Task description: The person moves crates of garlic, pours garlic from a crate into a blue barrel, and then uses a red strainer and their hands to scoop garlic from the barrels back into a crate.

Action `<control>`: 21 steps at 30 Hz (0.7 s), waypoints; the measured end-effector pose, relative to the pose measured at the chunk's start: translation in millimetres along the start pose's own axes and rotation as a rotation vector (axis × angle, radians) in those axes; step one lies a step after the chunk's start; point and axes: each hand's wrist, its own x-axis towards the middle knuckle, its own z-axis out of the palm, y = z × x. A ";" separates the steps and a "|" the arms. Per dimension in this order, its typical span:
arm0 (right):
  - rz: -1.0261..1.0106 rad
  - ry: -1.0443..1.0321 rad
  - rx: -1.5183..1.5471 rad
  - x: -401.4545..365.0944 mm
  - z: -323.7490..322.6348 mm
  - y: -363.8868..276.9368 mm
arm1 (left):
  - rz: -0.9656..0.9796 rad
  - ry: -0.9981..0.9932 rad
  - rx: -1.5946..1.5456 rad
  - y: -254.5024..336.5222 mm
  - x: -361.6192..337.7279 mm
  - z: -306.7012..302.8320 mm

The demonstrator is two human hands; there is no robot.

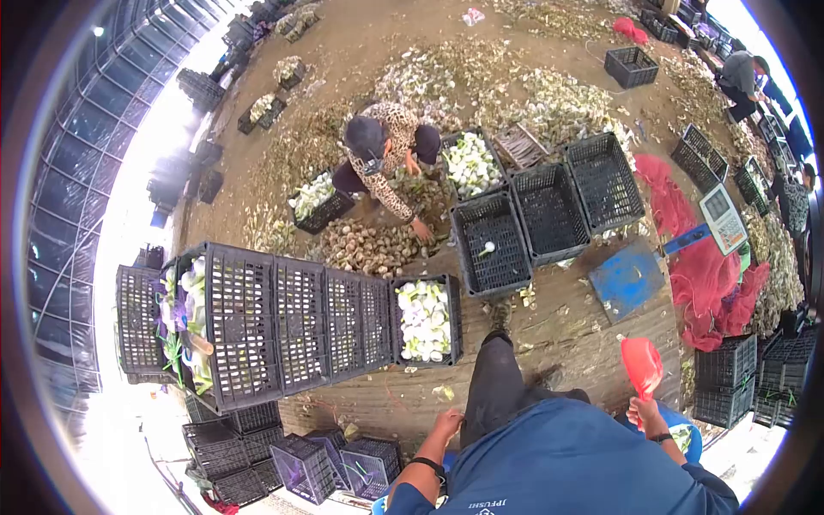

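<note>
My right hand (647, 415) is closed around the narrow end of a red plastic scoop (642, 367), which points up and away from me. Beneath that arm a blue tub (693, 439) shows in part, with something pale green inside. My left hand (447, 424) hangs beside my dark trouser leg; its fingers are too small and turned away to read. Just beyond it, a black crate (456, 322) holds white trimmed bulbs (423, 319). A blue scale platform (627, 279) lies ahead of the scoop, its display (723, 217) to the right.
Stacked black crates (296, 322) stand on the left. Three open crates (549, 215) sit ahead, one with a single bulb. A crouching person (384, 154) reaches into a heap of brown bulbs (369, 246). Red mesh bags (708, 275) lie right; other people work far right.
</note>
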 end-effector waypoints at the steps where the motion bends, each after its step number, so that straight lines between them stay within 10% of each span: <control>1: -0.017 -0.041 0.010 3.0 7.0 -10.1 | 0.053 -0.055 0.088 -5.7 2.1 -8.3; 3: -0.075 0.000 0.009 2.6 27.4 -29.1 | 0.111 -0.126 0.181 -4.4 12.8 -19.9; 6: -0.132 0.075 0.012 -20.9 65.9 -64.4 | -0.365 -0.147 -0.258 11.4 20.3 -30.9; 21: 0.141 0.157 0.256 -120.9 164.6 -22.8 | -0.143 -0.281 -0.168 259.9 163.5 -69.3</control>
